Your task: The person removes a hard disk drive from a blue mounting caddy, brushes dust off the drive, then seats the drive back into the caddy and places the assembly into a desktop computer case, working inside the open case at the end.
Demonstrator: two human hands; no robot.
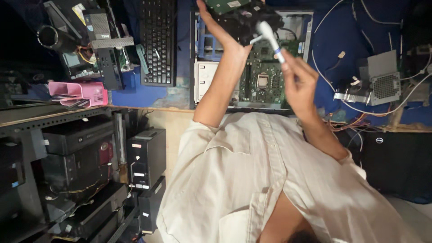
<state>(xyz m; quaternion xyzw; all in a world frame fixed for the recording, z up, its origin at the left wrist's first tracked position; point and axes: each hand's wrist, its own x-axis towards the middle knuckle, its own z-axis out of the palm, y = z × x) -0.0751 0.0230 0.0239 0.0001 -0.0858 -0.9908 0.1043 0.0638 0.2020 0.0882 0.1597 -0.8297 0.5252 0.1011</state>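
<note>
1. The left hand (223, 33) is cupped under a dark computer part (240, 20) with a green circuit board, fingers closed round its edge, holding it up over the open computer case (252, 67).
2. The right hand (299, 81) has its fingers clamped on a white-handled tool (271, 41).
3. The tool's long axis slants up and away from the right fingers, its far end touching the part just beside the left palm.
4. A black keyboard (157, 42) lies well off past the left fingers.

Computer repair workshop; open desktop case (252, 67); stacked towers (146, 157); loose cables (360, 108)
</note>
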